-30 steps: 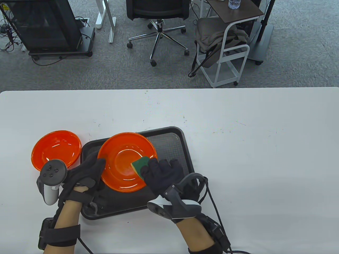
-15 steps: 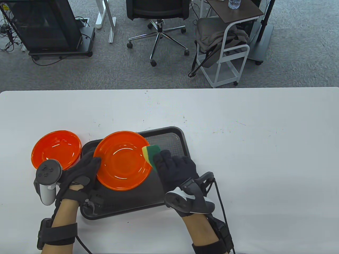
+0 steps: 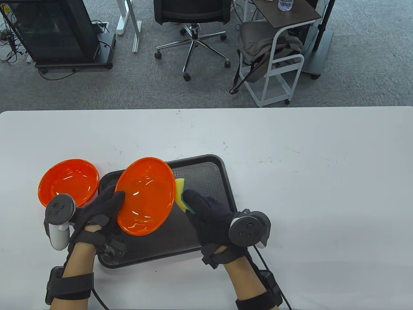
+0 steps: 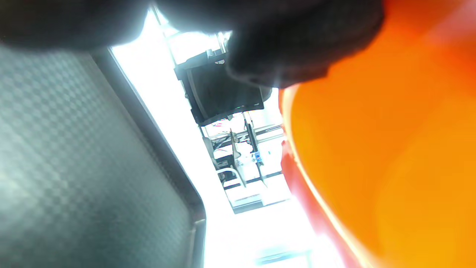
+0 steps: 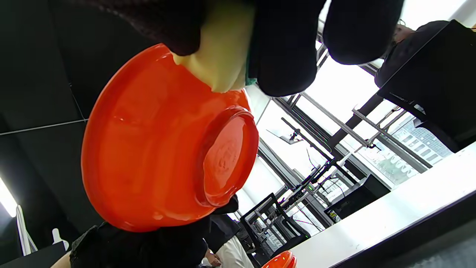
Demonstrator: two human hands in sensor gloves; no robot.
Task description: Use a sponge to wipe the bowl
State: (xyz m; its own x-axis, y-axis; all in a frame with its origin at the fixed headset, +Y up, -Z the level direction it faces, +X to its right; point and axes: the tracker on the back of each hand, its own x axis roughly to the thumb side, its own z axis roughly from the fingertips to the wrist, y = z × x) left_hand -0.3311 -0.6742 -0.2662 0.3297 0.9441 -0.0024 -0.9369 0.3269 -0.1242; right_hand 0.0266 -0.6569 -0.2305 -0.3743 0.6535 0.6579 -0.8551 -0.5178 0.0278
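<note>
My left hand (image 3: pixel 106 206) grips the left rim of an orange bowl (image 3: pixel 145 195) and holds it tilted above the black tray (image 3: pixel 206 180), its inside facing up and left. My right hand (image 3: pixel 209 213) holds a yellow and green sponge (image 3: pixel 180 190) against the bowl's right outer side. In the right wrist view the bowl's underside (image 5: pixel 163 149) shows, with the yellow sponge (image 5: pixel 219 56) pressed on its rim between my gloved fingers (image 5: pixel 286 48). In the left wrist view the bowl (image 4: pixel 390 149) fills the right side under my finger (image 4: pixel 297 44).
A second orange bowl (image 3: pixel 68 181) sits on the white table (image 3: pixel 306 180) left of the tray. The tray's textured floor (image 4: pixel 74 167) lies under my left hand. Chairs and a cart stand beyond the table's far edge.
The sponge has come out of the bowl's inside and moved to its right outer side. My left hand has tipped the bowl up more steeply. My right hand has rolled over, tracker now facing up.
</note>
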